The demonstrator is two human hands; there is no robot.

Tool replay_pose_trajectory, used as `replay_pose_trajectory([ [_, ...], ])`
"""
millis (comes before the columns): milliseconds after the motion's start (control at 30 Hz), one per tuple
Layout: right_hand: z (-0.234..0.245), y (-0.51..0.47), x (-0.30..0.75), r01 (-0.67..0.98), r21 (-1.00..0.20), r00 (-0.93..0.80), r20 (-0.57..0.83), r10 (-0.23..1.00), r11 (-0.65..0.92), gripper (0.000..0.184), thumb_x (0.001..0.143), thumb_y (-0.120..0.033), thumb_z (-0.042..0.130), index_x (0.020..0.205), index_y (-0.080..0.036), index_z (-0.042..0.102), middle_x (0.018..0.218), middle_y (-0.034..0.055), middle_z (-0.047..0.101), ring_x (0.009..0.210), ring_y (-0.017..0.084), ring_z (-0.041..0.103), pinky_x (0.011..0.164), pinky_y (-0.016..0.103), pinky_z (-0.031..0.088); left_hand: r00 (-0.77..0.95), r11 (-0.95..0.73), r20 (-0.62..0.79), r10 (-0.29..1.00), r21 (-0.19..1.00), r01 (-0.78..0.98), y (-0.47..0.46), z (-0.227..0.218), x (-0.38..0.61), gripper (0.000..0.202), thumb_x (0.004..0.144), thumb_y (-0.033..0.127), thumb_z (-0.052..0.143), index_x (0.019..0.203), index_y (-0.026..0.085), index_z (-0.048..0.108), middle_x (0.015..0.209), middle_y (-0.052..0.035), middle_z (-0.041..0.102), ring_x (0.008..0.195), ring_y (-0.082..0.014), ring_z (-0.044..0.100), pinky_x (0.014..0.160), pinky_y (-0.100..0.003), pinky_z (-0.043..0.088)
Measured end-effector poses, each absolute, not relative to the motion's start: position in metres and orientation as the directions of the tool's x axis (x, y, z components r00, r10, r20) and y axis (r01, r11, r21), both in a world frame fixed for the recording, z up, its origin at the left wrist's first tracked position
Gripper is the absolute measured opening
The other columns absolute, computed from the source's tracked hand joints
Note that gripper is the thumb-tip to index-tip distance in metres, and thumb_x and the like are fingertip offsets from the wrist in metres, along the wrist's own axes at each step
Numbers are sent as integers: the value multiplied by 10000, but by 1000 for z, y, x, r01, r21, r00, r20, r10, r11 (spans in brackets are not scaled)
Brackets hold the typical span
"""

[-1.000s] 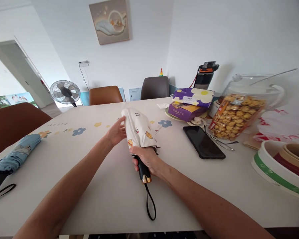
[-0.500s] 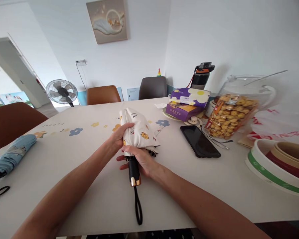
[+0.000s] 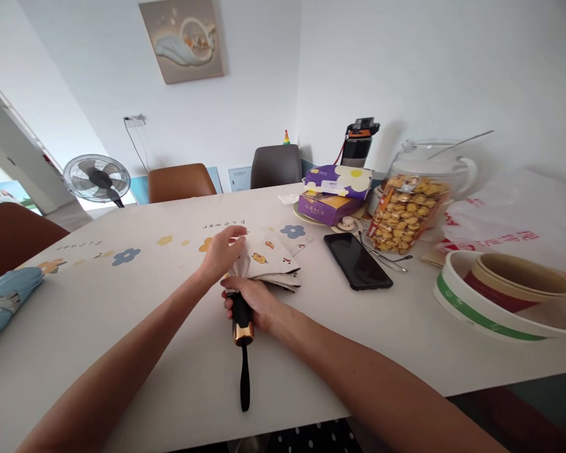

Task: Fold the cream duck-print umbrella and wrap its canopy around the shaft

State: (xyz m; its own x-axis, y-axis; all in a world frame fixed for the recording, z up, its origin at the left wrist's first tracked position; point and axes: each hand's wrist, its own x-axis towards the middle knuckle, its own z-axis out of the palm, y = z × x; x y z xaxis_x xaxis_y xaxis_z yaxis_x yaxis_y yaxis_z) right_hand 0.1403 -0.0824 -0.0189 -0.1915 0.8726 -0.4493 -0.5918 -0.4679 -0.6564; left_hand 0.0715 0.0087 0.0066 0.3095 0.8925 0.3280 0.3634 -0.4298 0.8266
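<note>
My right hand [image 3: 253, 301] is clamped round the black handle [image 3: 241, 313] of the cream folding umbrella [image 3: 265, 269] lying mid-tabletop [image 3: 160, 333], and my left hand [image 3: 221, 251], fingers apart, presses its canopy [image 3: 276, 255]; gripping firmly and smoothing evenly seems best.

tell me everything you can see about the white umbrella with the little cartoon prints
The white umbrella is folded, its cream fabric canopy loosely gathered and printed with small yellow cartoon faces. It has a black handle with a gold band at the end and a black wrist strap trailing toward the person. It lies on the white flowered table, canopy pointing away. The right hand grips the handle; the left hand rests on the canopy, fingers extended.
</note>
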Motion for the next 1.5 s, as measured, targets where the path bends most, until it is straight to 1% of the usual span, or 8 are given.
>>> replay_pose_trajectory([
  [200, -18, -83, 142, -583, -660, -198, -449, 871, -473, 68, 748, -114, 549, 769, -147, 494, 595, -5, 493, 443, 93, 478, 367, 221, 441, 866, -833, 211, 453, 447, 327, 0, 15, 125, 358, 718, 91, 448, 930, 256, 685, 1079, -2, 646, 1075, -217, 529, 933, -314, 399],
  [333, -19, -82, 143, -560, -684, -198, -439, 877, -468, 39, 760, -125, 509, 774, -156, 492, 552, -12, 476, 422, 102, 476, 351, 228, 445, 941, -926, -67, 331, 166, 338, 7, 11, 145, 436, 700, 69, 420, 1011, 258, 660, 1043, -15, 640, 1026, -190, 529, 815, -275, 424],
  [467, -22, -80, 144, -558, -691, -216, -413, 885, -459, 57, 749, -102, 494, 748, -158, 495, 524, -13, 469, 416, 108, 474, 351, 236, 451, 947, -944, -69, 315, 83, 320, 7, 9, 148, 419, 733, 90, 408, 1013, 269, 663, 987, -24, 623, 1012, -182, 507, 755, -251, 418],
  [633, -22, -80, 144, -574, -679, -219, -412, 885, -458, 79, 744, -77, 520, 767, -151, 500, 543, -15, 474, 425, 100, 466, 368, 233, 449, 885, -903, 206, 417, 204, 378, 4, 11, 145, 260, 771, 168, 456, 858, 241, 690, 949, -33, 613, 971, -188, 514, 770, -281, 441],
  [833, -20, -80, 144, -599, -628, -208, -476, 855, -496, 54, 753, -111, 557, 762, -118, 504, 610, 9, 514, 437, 87, 473, 360, 219, 439, 589, -842, 608, 532, 452, 294, 1, 31, 111, 191, 772, 153, 468, 822, 212, 642, 1081, -20, 622, 951, -159, 549, 741, -265, 448],
  [1100, -25, -78, 146, -598, -645, -235, -426, 873, -476, 108, 743, -150, 615, 779, -127, 515, 646, 7, 521, 438, 75, 477, 365, 210, 442, 41, -657, 660, 750, 737, 160, -2, 29, 42, 215, 684, 94, 409, 827, 195, 534, 894, 3, 625, 489, -56, 489, 417, -190, 374],
  [1267, -21, -78, 151, -585, -667, -217, -420, 881, -461, 137, 746, -191, 633, 793, -146, 513, 648, -5, 506, 428, 58, 456, 346, 177, 404, -7, -639, 661, 750, 727, 252, 9, 16, 26, 187, 694, 90, 400, 765, 190, 541, 556, 48, 483, 438, -65, 418, 417, -188, 336],
  [1500, -17, -76, 160, -586, -680, -216, -393, 894, -441, 257, 741, -327, 677, 846, -179, 495, 648, -21, 492, 416, 47, 428, 336, 157, 381, -62, -668, 683, 727, 726, 166, 21, 18, 17, 197, 618, 75, 350, 590, 176, 516, 572, 19, 472, 453, -68, 411, 415, -199, 316],
])
